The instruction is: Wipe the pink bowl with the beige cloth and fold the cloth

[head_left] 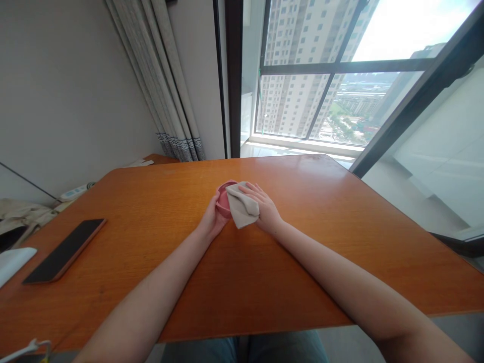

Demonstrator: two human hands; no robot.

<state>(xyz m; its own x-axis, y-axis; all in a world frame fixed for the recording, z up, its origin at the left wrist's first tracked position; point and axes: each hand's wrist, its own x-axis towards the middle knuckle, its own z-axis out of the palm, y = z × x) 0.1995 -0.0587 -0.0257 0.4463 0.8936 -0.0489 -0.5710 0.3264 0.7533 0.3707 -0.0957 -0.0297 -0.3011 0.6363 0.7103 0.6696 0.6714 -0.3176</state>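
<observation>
A small pink bowl stands on the orange wooden table, near its middle. My left hand grips the bowl's near left side. My right hand presses a beige cloth over the bowl's right rim and into it. Part of the cloth hangs down onto the table in front of the bowl. The cloth hides most of the bowl's inside.
A dark phone lies on the table's left part. A white object sits at the far left edge, a white cable at the near left corner. Grey curtains and a large window stand behind the table.
</observation>
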